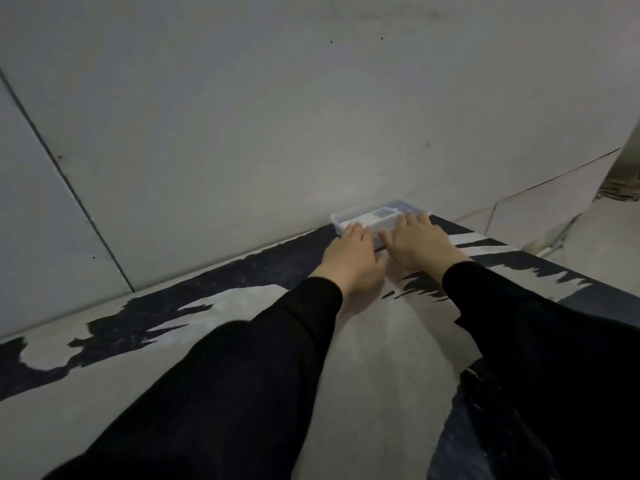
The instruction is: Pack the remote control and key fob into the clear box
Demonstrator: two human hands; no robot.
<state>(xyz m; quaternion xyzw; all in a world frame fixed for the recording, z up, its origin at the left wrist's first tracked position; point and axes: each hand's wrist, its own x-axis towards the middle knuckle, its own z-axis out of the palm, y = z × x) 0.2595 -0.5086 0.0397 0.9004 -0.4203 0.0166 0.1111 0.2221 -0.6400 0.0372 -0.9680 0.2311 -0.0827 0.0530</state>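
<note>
Now the clear box (377,216) is seen at the worktop's (242,341) far edge, against the wall (242,133); both the left hand (349,261) and right hand (419,244) are laid flat, fingers spread, on its lid.

I see a grey tabletop (363,341) streaked with ragged black patches (214,278), set against a pale panelled wall (242,116), with tiled floor (588,237) at right.

Two hands (353,258) (419,244), one clear box (381,216), two black sleeves (242,368).
</note>
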